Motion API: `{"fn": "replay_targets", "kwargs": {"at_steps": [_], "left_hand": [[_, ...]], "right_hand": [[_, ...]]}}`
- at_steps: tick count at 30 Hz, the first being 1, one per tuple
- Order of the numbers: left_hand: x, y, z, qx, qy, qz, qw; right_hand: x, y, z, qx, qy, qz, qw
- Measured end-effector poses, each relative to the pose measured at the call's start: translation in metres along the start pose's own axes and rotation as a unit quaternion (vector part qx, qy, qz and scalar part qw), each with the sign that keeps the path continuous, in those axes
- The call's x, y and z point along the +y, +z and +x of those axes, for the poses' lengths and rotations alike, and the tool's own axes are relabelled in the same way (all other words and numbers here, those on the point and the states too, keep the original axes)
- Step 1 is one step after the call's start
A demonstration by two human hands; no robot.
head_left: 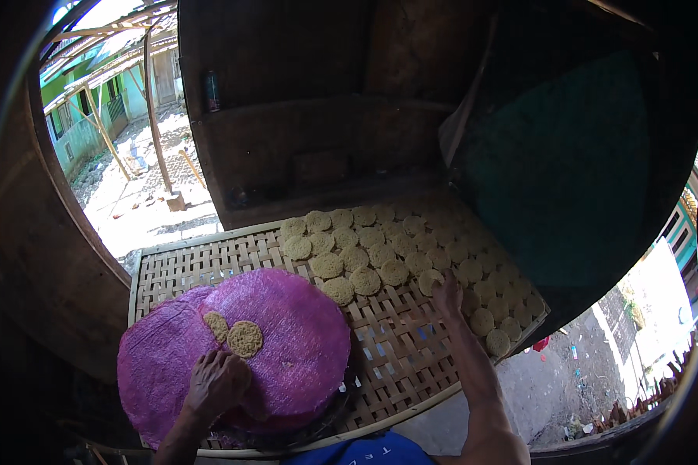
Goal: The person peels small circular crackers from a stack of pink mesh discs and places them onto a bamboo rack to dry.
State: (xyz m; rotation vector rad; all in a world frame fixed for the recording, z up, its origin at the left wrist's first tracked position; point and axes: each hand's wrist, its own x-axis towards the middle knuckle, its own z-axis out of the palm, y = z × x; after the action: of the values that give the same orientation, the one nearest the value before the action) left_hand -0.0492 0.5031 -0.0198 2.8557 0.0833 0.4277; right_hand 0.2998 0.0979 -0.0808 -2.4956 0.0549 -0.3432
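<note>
My right hand (449, 301) reaches out over a woven bamboo tray, its fingertips closed at the edge of a flat, round, yellowish cracker (428, 282) in the row there. My left hand (219, 378) rests on one of two round pads covered in purple mesh (298, 341), fingers curled under; whatever they grip, if anything, is hidden. Just beyond its knuckles lie two more crackers, a whole round one (245, 339) and one seen narrower, at a slant (216, 326). The second purple pad (151, 364) sits on the left, partly under the first.
Rows of similar crackers cover the far and right part of the bamboo tray (388, 364). Dark wooden panels (310, 139) stand behind it, with a dark green sheet (566, 170) at the right. Sunlit ground (155, 194) and a wooden post (153, 108) show outside, left.
</note>
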Motion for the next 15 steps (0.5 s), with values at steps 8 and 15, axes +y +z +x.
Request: {"fn": "replay_targets", "kwargs": {"at_steps": [8,15], "left_hand": [[-0.005,-0.013,0.015,-0.043,0.019,0.008,0.999],[-0.002,-0.012,0.016,-0.066,0.083,-0.016,0.994]], "right_hand": [[0.004,-0.006,-0.003,0.054,-0.038,-0.077,0.995],[-0.07,-0.026,-0.084,0.027,-0.178,0.075,0.981]]}}
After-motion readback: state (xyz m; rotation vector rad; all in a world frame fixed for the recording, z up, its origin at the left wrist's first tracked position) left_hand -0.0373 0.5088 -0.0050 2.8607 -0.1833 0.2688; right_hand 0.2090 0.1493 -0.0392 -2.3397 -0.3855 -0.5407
